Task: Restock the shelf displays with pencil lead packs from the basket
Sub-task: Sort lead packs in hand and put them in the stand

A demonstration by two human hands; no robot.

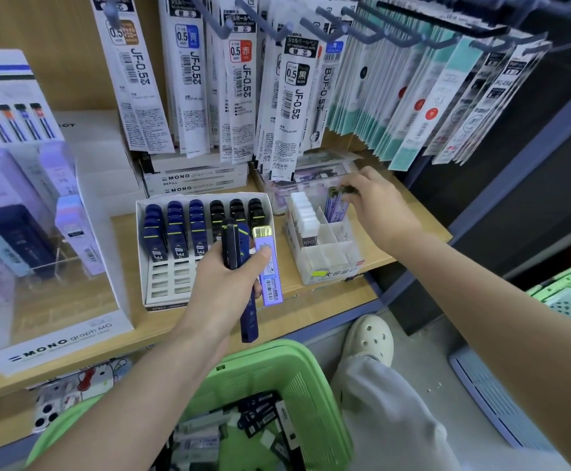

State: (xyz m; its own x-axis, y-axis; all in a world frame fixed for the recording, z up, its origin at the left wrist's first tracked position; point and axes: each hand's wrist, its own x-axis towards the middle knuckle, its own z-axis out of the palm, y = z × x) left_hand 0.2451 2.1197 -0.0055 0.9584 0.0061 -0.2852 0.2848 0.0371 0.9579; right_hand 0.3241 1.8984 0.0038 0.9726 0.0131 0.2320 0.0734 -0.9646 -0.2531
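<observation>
Bright even light, blurred warped edges

Two bare forearms, no sleeves, watch or rings in view, left hand (224,287) and right hand (381,207) ungloved, loose light grey trouser leg (392,402), cream perforated clog (369,338) with round vent holes on one foot

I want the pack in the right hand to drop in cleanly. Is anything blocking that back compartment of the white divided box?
Nothing visible blocks it. The right hand holds a purple pack already partly inside the back compartment of the white divided box. White packs fill the neighbouring column, behind a divider.
</observation>
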